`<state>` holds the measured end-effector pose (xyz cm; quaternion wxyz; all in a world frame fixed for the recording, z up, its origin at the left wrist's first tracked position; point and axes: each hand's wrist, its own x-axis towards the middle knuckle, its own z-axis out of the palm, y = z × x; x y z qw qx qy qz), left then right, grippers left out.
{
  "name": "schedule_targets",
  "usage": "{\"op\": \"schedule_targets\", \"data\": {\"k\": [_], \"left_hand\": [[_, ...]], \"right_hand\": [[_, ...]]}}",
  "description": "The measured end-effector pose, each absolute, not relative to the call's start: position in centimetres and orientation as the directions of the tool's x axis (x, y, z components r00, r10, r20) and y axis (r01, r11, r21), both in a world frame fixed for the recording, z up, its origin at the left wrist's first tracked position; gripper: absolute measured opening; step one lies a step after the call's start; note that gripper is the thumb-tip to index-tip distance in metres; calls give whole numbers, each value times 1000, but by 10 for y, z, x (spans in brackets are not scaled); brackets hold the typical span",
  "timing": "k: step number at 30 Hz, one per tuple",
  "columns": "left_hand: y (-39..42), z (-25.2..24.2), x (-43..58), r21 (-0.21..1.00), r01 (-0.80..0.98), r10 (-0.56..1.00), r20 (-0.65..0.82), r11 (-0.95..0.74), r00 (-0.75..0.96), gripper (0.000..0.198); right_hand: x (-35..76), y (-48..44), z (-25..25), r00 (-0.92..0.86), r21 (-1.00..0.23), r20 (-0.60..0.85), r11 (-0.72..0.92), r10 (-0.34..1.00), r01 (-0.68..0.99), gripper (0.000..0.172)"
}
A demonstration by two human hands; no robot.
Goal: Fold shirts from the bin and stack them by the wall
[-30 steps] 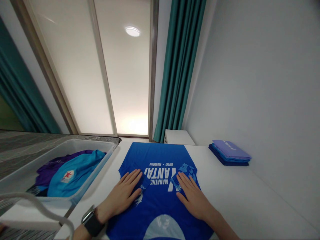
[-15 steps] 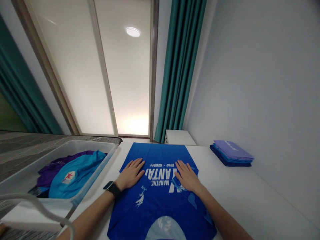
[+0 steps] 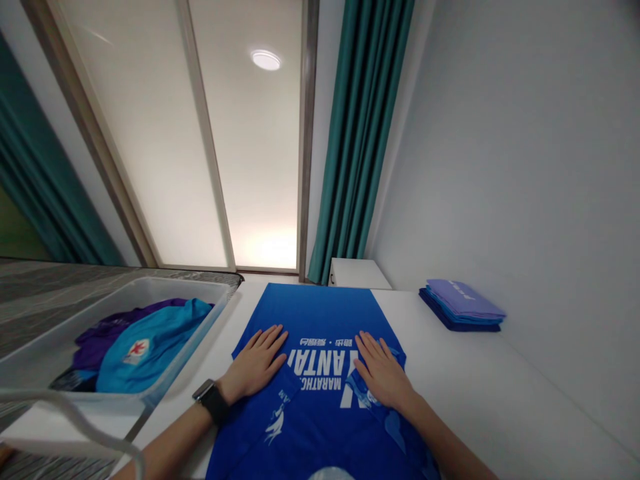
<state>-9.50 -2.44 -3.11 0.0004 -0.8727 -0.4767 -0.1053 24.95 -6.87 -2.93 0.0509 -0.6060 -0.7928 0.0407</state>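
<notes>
Left grip [image 3: 257, 363] and right grip [image 3: 383, 375] both lie open, clasping nothing, palms flat on the blue shirt [image 3: 320, 310] spread over the white desk [image 3: 475, 393]; I judge they pin and smooth it. Left of the shirt, a clear bin [image 3: 35, 360] keeps a teal garment [image 3: 150, 343]. Between my palms, white print [image 3: 320, 370] reads upside down: "MARATH…", "ANTA…". Right of the shirt sits a folded stack [image 3: 463, 308].

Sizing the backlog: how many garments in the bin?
2 show: a light blue garment in front and a purple garment behind it, both in the bin. More may be hidden underneath.
</notes>
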Motion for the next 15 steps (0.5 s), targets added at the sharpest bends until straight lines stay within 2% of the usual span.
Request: {"op": "schedule_targets", "data": {"k": [8, 15], "left_hand": [[-17, -11, -81, 147, 849, 860, 132, -508, 492, 57], [30, -12, -67, 175, 834, 851, 163, -523, 499, 55]], "right_hand": [[244, -52, -17, -295, -164, 23, 295, 955, 941, 67], [226, 10, -9, -338, -209, -77, 317, 938, 925, 65]]}}
